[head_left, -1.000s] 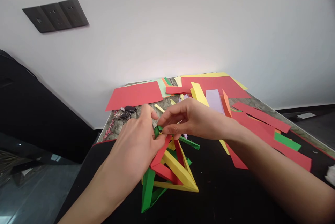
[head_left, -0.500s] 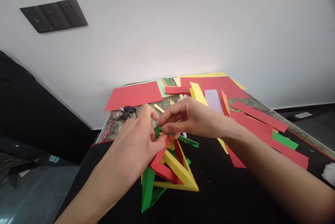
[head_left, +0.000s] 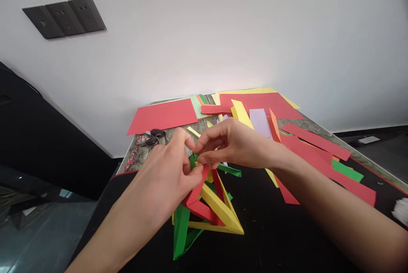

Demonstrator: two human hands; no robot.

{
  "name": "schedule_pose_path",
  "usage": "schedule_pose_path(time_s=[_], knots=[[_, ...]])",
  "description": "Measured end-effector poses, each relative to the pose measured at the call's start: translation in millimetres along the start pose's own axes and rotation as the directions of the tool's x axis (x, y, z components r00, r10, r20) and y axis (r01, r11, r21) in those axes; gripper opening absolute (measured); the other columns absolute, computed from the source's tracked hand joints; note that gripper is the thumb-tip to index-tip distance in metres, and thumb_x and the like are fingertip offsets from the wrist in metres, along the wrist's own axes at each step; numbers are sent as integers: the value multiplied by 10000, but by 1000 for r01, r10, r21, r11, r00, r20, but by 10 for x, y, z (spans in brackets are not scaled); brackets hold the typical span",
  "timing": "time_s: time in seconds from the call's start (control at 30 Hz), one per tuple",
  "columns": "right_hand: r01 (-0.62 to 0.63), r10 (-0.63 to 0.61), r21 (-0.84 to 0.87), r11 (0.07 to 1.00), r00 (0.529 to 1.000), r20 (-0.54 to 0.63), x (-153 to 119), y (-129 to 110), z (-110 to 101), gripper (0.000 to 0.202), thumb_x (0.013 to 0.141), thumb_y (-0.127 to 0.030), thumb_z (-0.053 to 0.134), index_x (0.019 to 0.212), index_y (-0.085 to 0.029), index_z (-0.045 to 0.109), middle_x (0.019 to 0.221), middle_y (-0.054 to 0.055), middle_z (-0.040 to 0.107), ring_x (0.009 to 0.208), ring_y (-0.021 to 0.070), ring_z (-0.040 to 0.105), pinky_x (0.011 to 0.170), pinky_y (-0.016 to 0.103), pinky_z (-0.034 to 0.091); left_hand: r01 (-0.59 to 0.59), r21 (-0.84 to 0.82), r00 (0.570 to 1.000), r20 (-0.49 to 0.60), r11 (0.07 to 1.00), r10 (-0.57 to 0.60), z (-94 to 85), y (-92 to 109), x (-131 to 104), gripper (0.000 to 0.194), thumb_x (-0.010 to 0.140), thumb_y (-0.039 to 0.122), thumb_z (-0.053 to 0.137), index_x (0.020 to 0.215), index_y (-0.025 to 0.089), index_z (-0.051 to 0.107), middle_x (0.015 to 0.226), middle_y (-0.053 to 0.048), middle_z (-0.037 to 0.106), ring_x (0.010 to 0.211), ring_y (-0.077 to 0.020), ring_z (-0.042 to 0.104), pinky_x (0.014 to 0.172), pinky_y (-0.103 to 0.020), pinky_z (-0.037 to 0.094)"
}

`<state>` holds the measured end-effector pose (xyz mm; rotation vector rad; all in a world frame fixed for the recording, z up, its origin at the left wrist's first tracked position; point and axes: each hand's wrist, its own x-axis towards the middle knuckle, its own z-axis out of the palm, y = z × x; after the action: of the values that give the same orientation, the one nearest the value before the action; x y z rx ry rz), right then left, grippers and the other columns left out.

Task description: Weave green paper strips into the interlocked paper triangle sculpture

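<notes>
Between my hands stands a folded paper model of interlocked red, yellow and green strips with pointed corners, on a black mat. My left hand is closed, its thumb against the red strip near the top and its forefinger curled over. From the right, my right hand pinches the model's green top corner, thumb and fingertips together. A folded green strip sticks out rightward below that hand. Fingertips cover the exact spot where the strips meet.
Scissors with black handles lie left, near a red sheet. Behind are a larger red sheet, a folded yellow strip and a lilac piece. Red strips spread to the right. A wall with black sockets rises behind.
Both hands stay at the model's top, with only slight finger shifts. The model's lower yellow corner has moved a little to the right.
</notes>
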<state>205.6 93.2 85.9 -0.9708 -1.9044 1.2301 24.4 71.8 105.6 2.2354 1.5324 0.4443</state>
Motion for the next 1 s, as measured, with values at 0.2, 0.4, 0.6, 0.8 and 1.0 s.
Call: schedule_pose_path(time_s=[0.2,0.4,0.6,0.8,1.0], knots=[[-8,8,-6,1000,1000,-10,6,-18,22,79,751,-128,681,818,-159,709,719,-4,713,671,133,686,619,261,560,0,-5,1000,25,1000,0,-9,-16,-18,218,789,376,552,900,268,397,512,95,517,447,-122,429,450,-234,321],[-21,22,28,999,1000,-16,21,-26,40,56,731,-150,717,762,-158,671,680,-20,682,636,103,654,555,204,518,29,-26,999,33,999,-28,-13,9,-18,236,771,354,591,901,264,416,528,97,518,450,-114,440,458,-223,325],[-61,60,59,996,998,9,24,5,49,89,754,-203,727,807,-159,671,700,-10,683,586,98,652,520,204,533,29,-112,986,169,993,-9,-187,-82,42,129,829,340,547,899,243,501,589,60,620,516,-136,569,473,-228,416],[-33,33,27,999,999,4,21,37,62,101,801,-246,688,858,-167,715,709,-8,678,618,112,672,560,223,558,52,-258,967,254,965,16,-264,-193,136,106,803,288,595,749,198,588,596,39,646,520,-110,606,503,-201,488],[-50,50,-3,999,999,-12,15,44,49,74,789,-210,680,835,-177,729,673,-18,679,604,102,671,536,192,526,72,-321,966,260,944,15,-256,-194,163,126,796,261,636,697,183,629,525,45,629,463,-76,579,460,-145,462]])
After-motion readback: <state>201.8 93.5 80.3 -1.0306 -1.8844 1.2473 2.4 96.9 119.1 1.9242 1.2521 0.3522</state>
